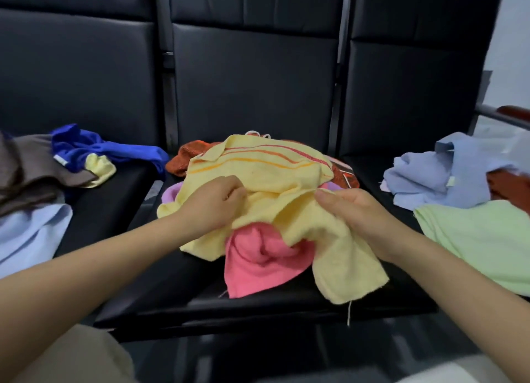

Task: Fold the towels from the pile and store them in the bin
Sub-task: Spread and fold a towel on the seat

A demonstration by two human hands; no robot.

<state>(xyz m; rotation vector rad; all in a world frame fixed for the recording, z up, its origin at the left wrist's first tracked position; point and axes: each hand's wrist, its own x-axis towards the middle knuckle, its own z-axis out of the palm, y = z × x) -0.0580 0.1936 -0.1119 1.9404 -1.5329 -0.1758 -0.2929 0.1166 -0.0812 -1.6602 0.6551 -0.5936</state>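
- Three black padded leather seats (255, 101) stand in a row, each carrying cloth.
- On the middle seat lies the heap of crumpled towels (269, 210); topmost is a pale yellow terry towel with orange and red stripes (266, 176) near its far edge, rumpled, one corner hanging over the seat's front with a loose thread.
- Under it, a pink terry towel (258, 256) pokes out toward the front, an orange-red patterned cloth (186, 159) shows at the back, and a bit of lilac at the left.
- Right seat: a pale green towel (481, 236) lying flat, a light blue cloth (436, 179) bunched behind it.
- Left seat: a brown cloth (31, 164), a royal blue cloth (97, 150), a light blue shirt-like cloth (31, 233).
- Left hand (215, 205): its grip is fingers curled, pinching the yellow towel's fabric.
- Right hand (352, 207): its grip is thumb and fingers bunching the same towel.
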